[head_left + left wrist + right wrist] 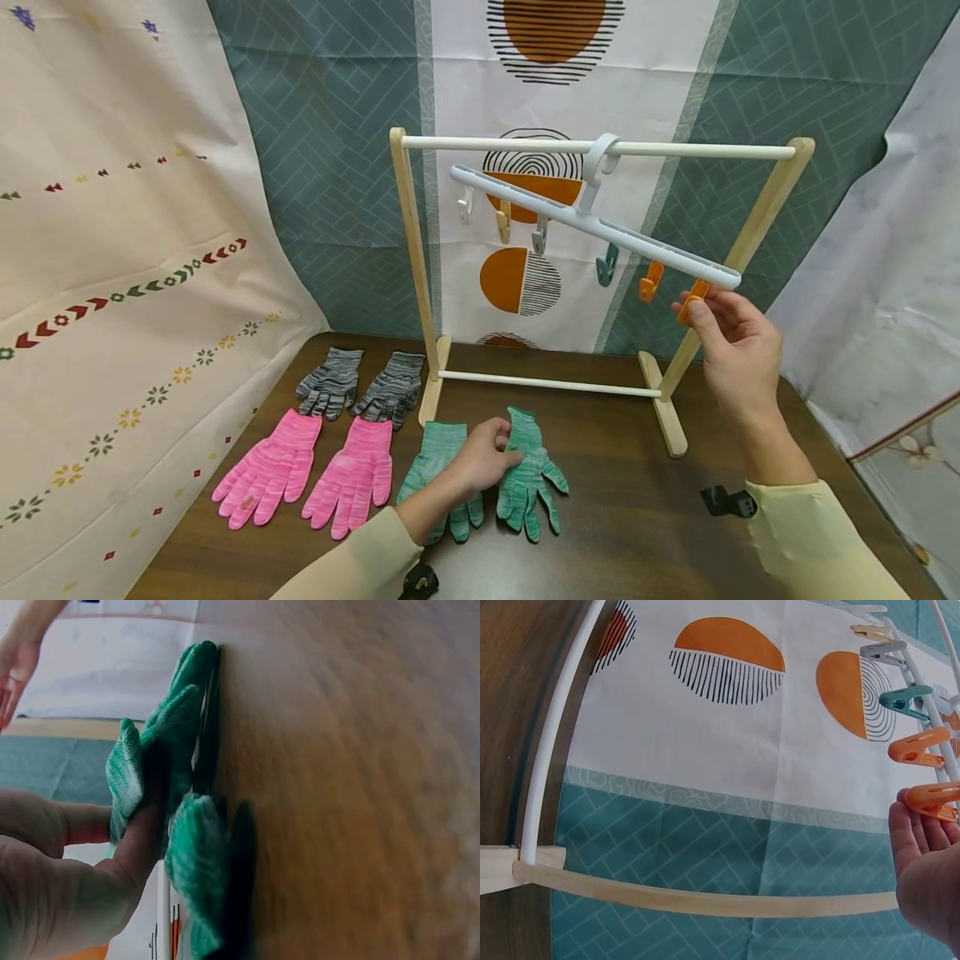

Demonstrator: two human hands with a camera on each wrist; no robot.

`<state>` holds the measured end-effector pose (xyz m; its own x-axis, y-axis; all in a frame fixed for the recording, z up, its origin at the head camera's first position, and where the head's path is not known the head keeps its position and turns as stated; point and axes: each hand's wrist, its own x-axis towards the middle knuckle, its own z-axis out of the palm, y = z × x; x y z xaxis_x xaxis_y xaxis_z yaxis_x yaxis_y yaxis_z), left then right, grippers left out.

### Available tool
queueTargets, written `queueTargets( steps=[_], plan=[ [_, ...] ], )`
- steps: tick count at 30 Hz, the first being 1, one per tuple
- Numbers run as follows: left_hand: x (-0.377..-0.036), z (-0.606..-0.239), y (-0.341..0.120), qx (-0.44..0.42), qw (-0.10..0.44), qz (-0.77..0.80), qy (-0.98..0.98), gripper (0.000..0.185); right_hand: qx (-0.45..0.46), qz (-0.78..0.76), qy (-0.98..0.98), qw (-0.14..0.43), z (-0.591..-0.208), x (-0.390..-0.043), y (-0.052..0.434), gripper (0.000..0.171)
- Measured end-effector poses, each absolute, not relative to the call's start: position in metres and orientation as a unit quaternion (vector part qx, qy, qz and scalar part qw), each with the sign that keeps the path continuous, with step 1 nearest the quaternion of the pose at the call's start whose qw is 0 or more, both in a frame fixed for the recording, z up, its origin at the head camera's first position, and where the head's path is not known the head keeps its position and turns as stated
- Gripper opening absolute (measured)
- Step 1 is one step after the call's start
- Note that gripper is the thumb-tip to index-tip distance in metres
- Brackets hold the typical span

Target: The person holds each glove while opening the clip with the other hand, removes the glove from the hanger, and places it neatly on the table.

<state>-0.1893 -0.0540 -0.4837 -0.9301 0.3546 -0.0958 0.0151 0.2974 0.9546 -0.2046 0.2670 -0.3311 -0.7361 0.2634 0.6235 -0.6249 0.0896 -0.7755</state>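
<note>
My right hand [742,350] pinches the outermost orange clip [693,302] at the low right end of a white clip hanger [637,242]. The hanger tilts down to the right, hooked over the rack's top bar. Its other clips hang along it: a second orange clip [918,747], a teal clip [906,698], and grey, cream and white ones. Low over the table, my left hand [483,457] grips the edge of a green knit glove [531,467] between thumb and fingers. The other green glove [442,442] lies partly beneath that wrist.
The wooden rack [412,242] with white bars stands at the back of the brown table [615,517]. Two pink gloves [348,475] lie at left, with two grey striped gloves [393,387] behind them. Patterned cloth [330,167] hangs behind the rack and along both sides.
</note>
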Motion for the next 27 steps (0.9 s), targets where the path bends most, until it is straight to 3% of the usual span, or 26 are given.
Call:
queueTargets(
  steps=[27],
  plan=[
    [-0.183,-0.480,-0.064,0.108,0.188,0.560,0.800,0.055,0.095,0.669,-0.656,0.337,-0.341,-0.199,0.270,0.046]
  ],
)
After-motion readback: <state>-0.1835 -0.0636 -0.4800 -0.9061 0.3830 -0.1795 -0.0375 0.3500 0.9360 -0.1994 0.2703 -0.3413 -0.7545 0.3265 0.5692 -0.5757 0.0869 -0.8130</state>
